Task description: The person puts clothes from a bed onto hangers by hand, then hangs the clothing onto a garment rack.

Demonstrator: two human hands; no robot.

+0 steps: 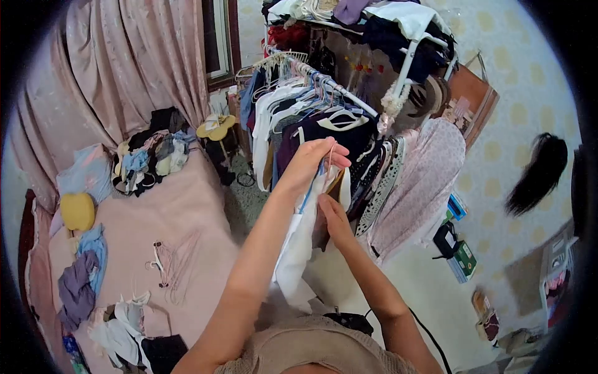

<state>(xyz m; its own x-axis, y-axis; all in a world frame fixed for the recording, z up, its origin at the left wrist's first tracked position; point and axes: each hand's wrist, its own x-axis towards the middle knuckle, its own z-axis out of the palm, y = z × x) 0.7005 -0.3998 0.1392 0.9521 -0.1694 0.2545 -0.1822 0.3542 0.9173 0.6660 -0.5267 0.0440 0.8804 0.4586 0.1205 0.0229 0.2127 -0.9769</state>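
Note:
My left hand (313, 163) is raised in front of the clothes rack, its fingers curled round the top of a blue clothes hanger (306, 201). A white garment (298, 255) hangs down from this hanger in front of my body. Just below and to the right, my right hand (337, 219) has its fingers closed at the garment's upper edge; the fingertips are partly hidden. Directly behind both hands hangs a dark top with a pale collar (339, 124), on the rack among other clothes.
A rack rail (339, 88) carries several hung garments, including a pale patterned one (423, 177). On the left, a pink bed (149, 218) bears clothing piles (152, 156), loose hangers (177, 258) and a yellow cushion (77, 211). Boxes (462, 258) stand by the right wall.

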